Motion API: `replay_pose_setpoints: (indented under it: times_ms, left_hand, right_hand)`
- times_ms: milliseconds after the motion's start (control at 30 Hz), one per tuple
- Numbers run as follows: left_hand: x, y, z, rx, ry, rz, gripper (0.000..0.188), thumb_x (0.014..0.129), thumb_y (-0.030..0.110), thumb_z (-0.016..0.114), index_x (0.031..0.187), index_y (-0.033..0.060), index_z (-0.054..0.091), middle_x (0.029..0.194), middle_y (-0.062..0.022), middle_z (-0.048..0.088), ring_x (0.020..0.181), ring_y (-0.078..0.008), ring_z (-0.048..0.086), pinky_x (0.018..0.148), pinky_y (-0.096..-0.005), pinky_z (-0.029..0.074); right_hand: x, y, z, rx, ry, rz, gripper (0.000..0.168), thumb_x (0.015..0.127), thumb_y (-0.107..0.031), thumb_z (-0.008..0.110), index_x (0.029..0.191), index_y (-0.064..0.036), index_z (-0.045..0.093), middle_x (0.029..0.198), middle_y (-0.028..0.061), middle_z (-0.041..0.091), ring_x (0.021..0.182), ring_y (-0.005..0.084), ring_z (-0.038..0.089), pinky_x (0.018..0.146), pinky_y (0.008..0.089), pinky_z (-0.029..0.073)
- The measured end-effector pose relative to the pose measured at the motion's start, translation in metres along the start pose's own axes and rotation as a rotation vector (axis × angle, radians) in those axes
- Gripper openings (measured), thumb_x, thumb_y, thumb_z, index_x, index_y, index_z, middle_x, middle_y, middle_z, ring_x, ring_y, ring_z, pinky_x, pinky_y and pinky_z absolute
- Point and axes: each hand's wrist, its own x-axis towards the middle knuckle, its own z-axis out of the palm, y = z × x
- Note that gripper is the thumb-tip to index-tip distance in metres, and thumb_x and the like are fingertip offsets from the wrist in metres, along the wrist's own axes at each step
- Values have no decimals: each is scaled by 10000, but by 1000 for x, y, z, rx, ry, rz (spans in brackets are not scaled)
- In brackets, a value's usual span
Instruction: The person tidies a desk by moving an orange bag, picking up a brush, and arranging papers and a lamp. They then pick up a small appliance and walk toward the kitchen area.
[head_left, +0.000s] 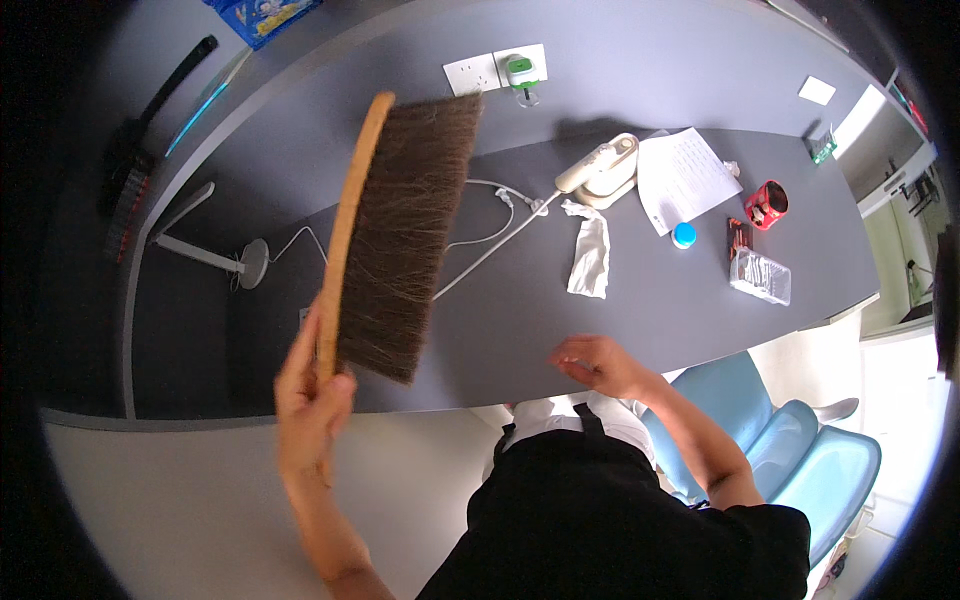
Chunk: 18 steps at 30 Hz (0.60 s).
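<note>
My left hand (311, 390) grips the lower end of a wooden-handled bed brush (409, 232) with long dark bristles. The brush is upright in the view, in front of the grey desk (495, 345), and its bristles face right. My right hand (600, 364) is near the desk's front edge, fingers loosely curled, and nothing shows in it. A crumpled white cloth or tissue (590, 255) lies on the desk beyond that hand. Behind it is a cream corded handheld appliance (600, 169), beside a printed sheet of paper (686, 180).
At the right of the desk are a blue-capped jar (683, 235), a red can (766, 205) and a clear plastic box (760, 276). A white desk lamp (255, 262) stands left. Wall sockets (495, 69) hold a green-white plug. A blue chair (720, 405) is at my right.
</note>
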Motion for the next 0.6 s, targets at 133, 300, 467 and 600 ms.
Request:
replay_pose_setpoints:
  times_ms: [133, 300, 467, 600]
  left_hand:
    - [-1, -48, 55, 182, -55, 70, 697, 783, -5, 528, 1411, 102, 243, 1203, -110, 545, 578, -54, 510, 471, -203, 428]
    - [-18, -91, 147, 273, -206, 247, 667, 820, 44, 526, 1410, 112, 223, 1365, -160, 385, 1128, -301, 516, 841, -364, 473]
    - [-35, -109, 201, 358, -436, 94, 723, 829, 93, 538, 1426, 113, 131, 1183, -212, 521, 1004, -386, 553, 778, -444, 486]
    - [-38, -119, 235, 176, -570, 110, 869, 788, 153, 608, 1430, 107, 22, 1077, -277, 538, 946, -417, 554, 754, -471, 469]
  right_hand:
    - [4, -23, -8, 412, -41, 96, 373, 865, -224, 581, 1173, -27, 505, 1101, 107, 570, 1008, 223, 539, 828, 341, 448]
    - [-12, -25, 44, 1049, 212, 193, 761, 808, -374, 649, 1357, -35, 247, 1291, 152, 431, 1189, 242, 427, 981, 385, 363]
    - [-32, -35, 22, 1118, 472, 247, 852, 733, -425, 704, 1339, -34, 251, 1199, 160, 474, 1078, 285, 522, 903, 394, 452]
    - [-58, -23, -2, 1074, 627, 275, 608, 766, -165, 662, 1265, -16, 348, 1015, 140, 556, 918, 268, 598, 792, 354, 510]
